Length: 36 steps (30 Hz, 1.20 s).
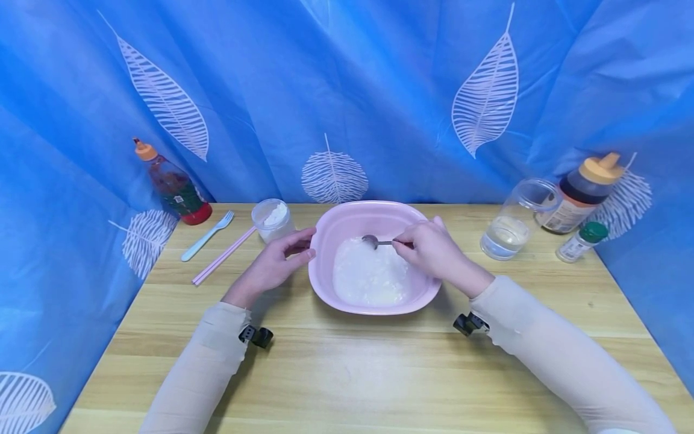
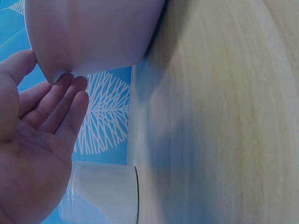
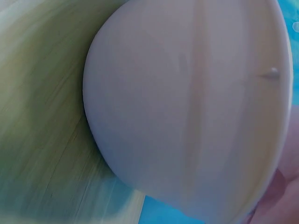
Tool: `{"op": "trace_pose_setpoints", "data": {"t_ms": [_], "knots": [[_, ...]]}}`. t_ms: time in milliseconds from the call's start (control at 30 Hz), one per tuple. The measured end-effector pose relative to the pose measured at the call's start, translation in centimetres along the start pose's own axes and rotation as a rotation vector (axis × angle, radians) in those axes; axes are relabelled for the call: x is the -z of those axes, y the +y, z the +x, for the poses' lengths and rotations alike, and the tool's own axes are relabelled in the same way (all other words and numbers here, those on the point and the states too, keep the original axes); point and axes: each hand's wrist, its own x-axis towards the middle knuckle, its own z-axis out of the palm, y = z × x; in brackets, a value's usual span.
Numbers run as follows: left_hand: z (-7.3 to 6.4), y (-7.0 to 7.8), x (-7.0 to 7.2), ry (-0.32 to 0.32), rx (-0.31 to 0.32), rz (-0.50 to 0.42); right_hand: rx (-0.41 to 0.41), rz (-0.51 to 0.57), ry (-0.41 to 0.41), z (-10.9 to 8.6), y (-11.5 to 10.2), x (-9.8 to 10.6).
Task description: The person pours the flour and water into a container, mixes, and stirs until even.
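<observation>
A pink plastic basin [image 1: 323, 283] stands on the table with milky white, slightly lumpy liquid [image 1: 368, 274] in it. My left hand [image 1: 279, 262] is at its left side, thumb and fingertips against the rim. Seen from the left wrist, the fingers [image 2: 70, 114] stretch fairly straight to the underside of that rim. Over the basin's right side, my right hand [image 1: 434, 250] pinches the handle of a metal spoon [image 1: 371, 241]. The spoon's bowl lies at the liquid's far edge. In the right wrist view, the basin wall [image 3: 154, 102] hides most of that hand.
Left of the basin are a tub of white powder [image 1: 273, 223], pink chopsticks [image 1: 225, 256], a light-blue fork [image 1: 208, 236] and a red sauce bottle [image 1: 179, 190]. On the right stand a glass of clear liquid [image 1: 506, 235], an orange-capped bottle [image 1: 580, 196] and a green-capped jar [image 1: 582, 242].
</observation>
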Motion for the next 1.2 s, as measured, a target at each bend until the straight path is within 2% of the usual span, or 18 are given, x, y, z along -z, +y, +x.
{"op": "trace_pose_setpoints", "data": {"t_ms": [200, 400, 767, 900, 1200], "knots": [[0.0, -0.1, 0.0, 0.001, 0.001, -0.006, 0.058, 0.055, -0.087, 0.5, -0.8, -0.5], [0.0, -0.1, 0.0, -0.005, -0.009, -0.005, 0.119, 0.095, -0.132, 0.2, -1.3, -0.6], [0.0, 0.0, 0.0, -0.002, 0.006, -0.001, 0.265, 0.135, -0.179, -1.1, -0.2, 0.5], [-0.1, -0.1, 0.1, 0.004, 0.006, -0.001, 0.268, 0.108, -0.166, -1.7, 0.2, 1.0], [-0.1, 0.0, 0.1, -0.005, 0.01, 0.002, 0.194, 0.059, -0.128, -2.9, 1.0, 2.5]]}}
